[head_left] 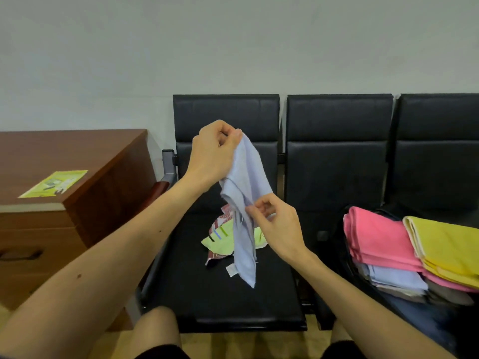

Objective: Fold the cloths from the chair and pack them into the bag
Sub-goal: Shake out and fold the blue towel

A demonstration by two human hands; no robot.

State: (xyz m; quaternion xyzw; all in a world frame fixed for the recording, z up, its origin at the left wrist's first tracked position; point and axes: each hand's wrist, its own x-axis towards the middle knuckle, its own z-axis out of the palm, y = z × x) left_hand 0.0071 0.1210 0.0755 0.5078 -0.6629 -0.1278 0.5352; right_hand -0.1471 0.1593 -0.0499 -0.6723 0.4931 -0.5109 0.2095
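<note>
Well along, I judge: folded pink cloths [375, 239] and yellow cloths [445, 244] sit stacked in the dark bag [414, 317] on the next seat. A lime-green striped cloth [220, 238] and others remain on the black padded chair [228, 299]. The pale lilac cloth [246, 182] hangs limp and creased above that seat, the left hand [215, 151] pinching its top corner and the right hand [277, 224] its edge.

Black shorts [166, 353] end above bare knees [155, 325], and the bare left forearm [108, 255] carries small dark moles.

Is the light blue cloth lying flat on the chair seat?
No, left hand and right hand pinch the light blue cloth, holding it up over the chair seat.
</note>
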